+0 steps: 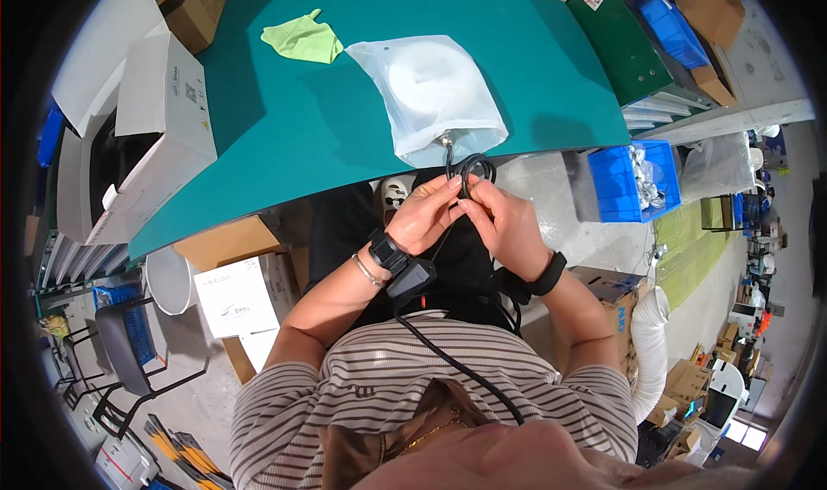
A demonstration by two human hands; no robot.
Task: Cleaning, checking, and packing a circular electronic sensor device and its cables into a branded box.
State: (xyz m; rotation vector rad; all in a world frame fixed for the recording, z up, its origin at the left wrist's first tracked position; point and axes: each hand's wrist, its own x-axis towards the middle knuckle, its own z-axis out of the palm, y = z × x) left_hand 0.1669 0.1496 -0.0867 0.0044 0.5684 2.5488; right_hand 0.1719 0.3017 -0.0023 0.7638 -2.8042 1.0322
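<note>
A coiled black cable (475, 173) is pinched between my left hand (422, 215) and my right hand (506, 225), just off the table's front edge. Both hands have their fingers closed on it, thumbs close together. The cable runs up into the mouth of a translucent white plastic bag (413, 77), which lies on the green table (551, 68). Inside the bag a round white object (438, 78) shows through; its kind is blurred by the plastic. A metal connector end sits at the bag's opening.
A light green cloth (303, 39) lies left of the bag. An open white carton (159, 137) stands at the table's left, a brown box (196, 9) behind it. A blue bin (635, 180) with wrapped items is to the right. White cartons (237, 296) stand below left.
</note>
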